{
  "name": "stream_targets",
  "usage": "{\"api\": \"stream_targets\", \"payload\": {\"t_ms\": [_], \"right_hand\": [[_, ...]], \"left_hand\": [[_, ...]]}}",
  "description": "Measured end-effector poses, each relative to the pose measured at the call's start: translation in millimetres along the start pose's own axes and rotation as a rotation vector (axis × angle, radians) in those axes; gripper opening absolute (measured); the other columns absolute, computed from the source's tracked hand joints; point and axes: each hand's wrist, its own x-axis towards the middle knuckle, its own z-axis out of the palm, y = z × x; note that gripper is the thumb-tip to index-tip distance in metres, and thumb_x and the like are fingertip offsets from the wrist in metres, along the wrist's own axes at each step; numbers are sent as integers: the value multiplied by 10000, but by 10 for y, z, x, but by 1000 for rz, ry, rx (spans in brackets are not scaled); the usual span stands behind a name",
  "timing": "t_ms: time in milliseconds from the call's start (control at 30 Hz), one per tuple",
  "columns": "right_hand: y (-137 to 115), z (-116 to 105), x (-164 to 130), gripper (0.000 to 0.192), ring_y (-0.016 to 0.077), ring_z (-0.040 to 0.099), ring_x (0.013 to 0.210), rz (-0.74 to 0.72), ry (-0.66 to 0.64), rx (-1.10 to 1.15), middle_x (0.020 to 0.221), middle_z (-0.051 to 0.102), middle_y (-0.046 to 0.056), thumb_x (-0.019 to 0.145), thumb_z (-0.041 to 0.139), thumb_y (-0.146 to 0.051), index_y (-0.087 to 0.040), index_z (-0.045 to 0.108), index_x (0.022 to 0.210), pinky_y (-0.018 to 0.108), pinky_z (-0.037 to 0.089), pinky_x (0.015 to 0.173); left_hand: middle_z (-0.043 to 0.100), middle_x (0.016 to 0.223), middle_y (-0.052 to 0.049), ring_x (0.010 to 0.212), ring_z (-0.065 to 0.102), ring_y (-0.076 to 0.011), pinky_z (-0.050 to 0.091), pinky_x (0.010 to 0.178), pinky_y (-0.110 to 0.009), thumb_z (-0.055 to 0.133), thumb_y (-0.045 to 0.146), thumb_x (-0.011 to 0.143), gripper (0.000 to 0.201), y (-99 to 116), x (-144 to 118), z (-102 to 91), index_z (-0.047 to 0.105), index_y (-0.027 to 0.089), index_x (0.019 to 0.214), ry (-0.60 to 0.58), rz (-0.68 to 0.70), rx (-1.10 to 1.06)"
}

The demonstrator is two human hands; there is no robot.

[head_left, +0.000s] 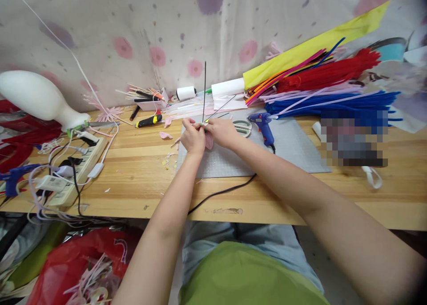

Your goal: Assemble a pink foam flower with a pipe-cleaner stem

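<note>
Over the grey cutting mat, my left hand [193, 136] and my right hand [219, 132] meet with fingers pinched together. Between them they grip a craft flower; its thin dark stem [204, 89] points straight up, and a pink petal [209, 141] hangs below the fingers. A bit of green shows at the fingertips, too small to make out. Another thin dark wire [223, 107] slants up to the right from near my right fingers. Scissors [243, 128] lie just right of my right hand, partly hidden by it. Loose pink petals [166, 136] rest left of my left hand.
A blue glue gun [264, 128] lies on the cutting mat [300, 156], its black cord running toward the front edge. Bundles of blue pipe cleaners [333, 103] and red ones [333, 71] fill the back right. A utility knife [148, 120] and power strip [80, 171] are at left.
</note>
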Motion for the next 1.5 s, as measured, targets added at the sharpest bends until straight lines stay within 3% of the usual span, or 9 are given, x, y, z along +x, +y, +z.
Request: {"api": "stream_targets", "payload": {"t_ms": [167,267,367,467,667,800,1000,1300,1500], "right_hand": [[-22,199,-99,339,184,534,838,68,29,8,989,612,112,928,338,-263,-134,644,996,292,215,572],[-6,270,-170,347,181,526,853,41,53,14,1000,609,114,933,332,-275,-144,632,1047,291,227,586],[10,290,-206,347,175,519,840,33,66,30,995,612,108,934,336,-284,-162,634,1063,287,226,587],[19,302,-221,316,165,517,820,38,81,41,974,619,88,921,367,-276,-180,657,1005,286,209,573],[47,337,-259,322,165,522,826,29,157,62,918,636,65,914,384,-306,-202,687,937,287,220,580],[56,338,-299,315,168,532,831,14,167,97,940,641,58,894,401,-294,-225,673,1037,282,236,580],[48,358,-301,349,173,540,836,25,172,128,976,639,66,885,392,-292,-226,646,1115,272,268,586],[42,380,-290,345,180,552,884,64,183,195,999,633,72,894,385,-304,-220,642,1109,264,332,636],[80,374,-183,266,183,565,878,300,243,429,980,638,77,858,442,-260,-181,672,966,272,388,713]], "left_hand": [[702,880,-45,928,653,-235,445,821,-371,593,302,762,332,-133,6,5,387,242,1015,-71,14,-68],[683,965,-55,925,651,-201,461,854,-361,607,253,734,359,-293,78,-57,405,233,1029,-283,171,-267],[613,1140,-103,1081,590,-181,446,934,-344,575,159,706,397,-467,169,-94,420,204,1069,-520,359,-474],[599,1138,-111,1090,579,-188,431,972,-375,538,128,703,403,-554,242,-95,449,184,1092,-571,385,-519],[631,1053,-73,1007,603,-208,460,931,-400,569,97,661,448,-463,275,-130,530,200,1095,-520,416,-361],[649,1050,-66,1003,612,-185,471,915,-362,550,59,651,538,-474,219,-143,485,204,1165,-493,359,-452],[690,892,-42,914,644,-155,478,890,-342,476,108,768,335,-527,93,-117,488,200,1090,-197,162,-554],[708,886,-17,1016,616,-176,427,966,-375,500,80,745,398,-481,0,-179,470,220,1116,-162,213,-330],[694,867,-1,981,629,-149,434,968,-347,466,24,693,477,-496,-42,-137,423,219,1126,-243,242,-444]]}}
